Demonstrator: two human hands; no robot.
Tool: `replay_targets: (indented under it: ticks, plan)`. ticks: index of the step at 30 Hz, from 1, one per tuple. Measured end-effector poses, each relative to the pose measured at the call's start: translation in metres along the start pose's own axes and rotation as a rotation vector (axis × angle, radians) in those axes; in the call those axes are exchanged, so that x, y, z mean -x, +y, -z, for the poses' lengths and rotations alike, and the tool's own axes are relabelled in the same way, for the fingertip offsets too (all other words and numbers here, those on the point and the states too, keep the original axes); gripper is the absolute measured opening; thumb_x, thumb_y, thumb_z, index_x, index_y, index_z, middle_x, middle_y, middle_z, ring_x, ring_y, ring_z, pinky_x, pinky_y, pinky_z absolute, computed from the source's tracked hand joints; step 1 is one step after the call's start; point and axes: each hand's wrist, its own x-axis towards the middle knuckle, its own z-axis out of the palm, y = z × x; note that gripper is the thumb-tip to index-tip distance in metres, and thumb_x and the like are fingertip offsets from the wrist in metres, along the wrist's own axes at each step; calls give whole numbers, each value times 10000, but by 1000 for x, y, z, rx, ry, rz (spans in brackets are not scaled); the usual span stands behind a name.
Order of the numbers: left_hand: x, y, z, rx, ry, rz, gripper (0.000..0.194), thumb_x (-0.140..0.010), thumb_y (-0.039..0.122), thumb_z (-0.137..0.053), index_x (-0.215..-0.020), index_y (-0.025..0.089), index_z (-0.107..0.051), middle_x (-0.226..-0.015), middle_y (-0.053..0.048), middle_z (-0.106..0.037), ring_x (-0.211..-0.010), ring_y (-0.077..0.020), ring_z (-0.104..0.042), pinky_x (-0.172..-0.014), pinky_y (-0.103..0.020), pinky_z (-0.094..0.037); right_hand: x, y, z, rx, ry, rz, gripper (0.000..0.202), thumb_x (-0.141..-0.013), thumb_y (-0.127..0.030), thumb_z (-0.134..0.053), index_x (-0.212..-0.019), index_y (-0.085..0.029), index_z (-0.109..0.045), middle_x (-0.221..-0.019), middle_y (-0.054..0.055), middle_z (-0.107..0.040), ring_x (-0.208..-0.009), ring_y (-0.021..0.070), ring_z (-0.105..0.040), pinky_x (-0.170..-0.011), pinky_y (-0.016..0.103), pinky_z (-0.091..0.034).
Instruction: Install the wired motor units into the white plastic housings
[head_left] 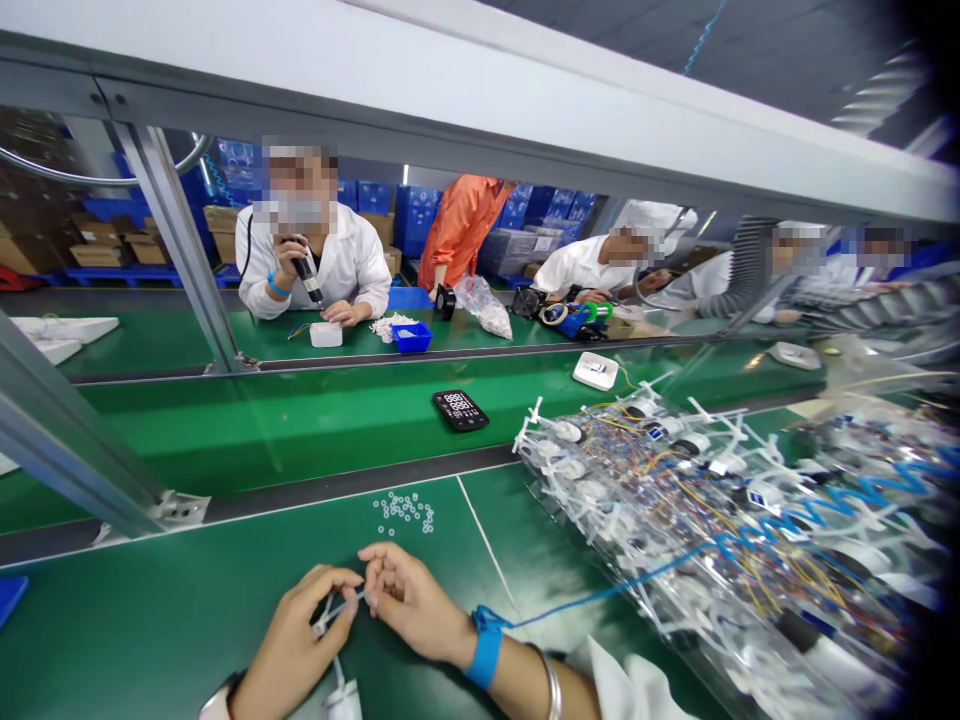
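Low over the green counter [187, 610], both hands are pinching a thin white tube [339, 610] between nearly closed fingertips, left hand [296, 640] and right hand [412, 600] almost touching, just below scattered small white rings [405, 510].

Black display unit [460, 409] shows digits — unreadable (too small).

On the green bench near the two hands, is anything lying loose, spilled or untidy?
Yes. A cluster of small white rings lies loose on the green bench, in no tray, just beyond the left hand and right hand, which pinch a thin white tube. To the right, a tangled heap of wired parts sprawls.
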Motion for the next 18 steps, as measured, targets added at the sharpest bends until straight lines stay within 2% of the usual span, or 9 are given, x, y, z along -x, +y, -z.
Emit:
replay_targets:
  ticks: [3, 8, 11, 15, 18]
  plan:
    - [0, 1, 1, 12, -2, -8, 190, -832, 259, -517, -971, 201, -632, -832, -48, -648, -772, -156, -622, -713, -244, -508, -1, 1, 0, 21, -1, -14, 372, -716, -360, -671, -986, -158, -514, -689, -41, -503, -581, 63, -473, -596, 224, -383]
    - [-2, 5, 2, 24, -10, -16, 186, -849, 267, -498, -952, 190, -633, -826, -54, -644, -775, -158, -614, -707, -246, -502, -1, -1, 0, 190, 29, -30, 319, -765, -445, -594, -732, -129, -580, -669, -13, -499, -546, 72, -481, -525, 216, -367]
    - [-2, 5, 2, 28, 1, -14, 171, -841, 261, -515, -949, 196, -631, -811, -38, -641, -766, -150, -612, -704, -236, -497, 2, -6, -1, 293, 52, 7, 258, -792, -380, -571, -724, -134, -611, -701, -2, -504, -541, 72, -472, -512, 214, -362]
    - [-1, 3, 1, 29, 6, -5, 157, -831, 245, -531, -949, 198, -624, -818, -26, -641, -774, -141, -613, -713, -226, -493, 5, -14, -1, 525, 67, 135, 170, -815, -242, -530, -766, -154, -667, -727, 22, -553, -616, 96, -482, -555, 219, -366]
    - [0, 2, 1, 24, 3, 2, 154, -830, 243, -530, -945, 195, -621, -819, -26, -639, -776, -142, -613, -717, -228, -492, 6, -16, -1, 576, 49, 185, 178, -819, -195, -508, -797, -163, -681, -758, 35, -589, -656, 106, -506, -572, 213, -378]
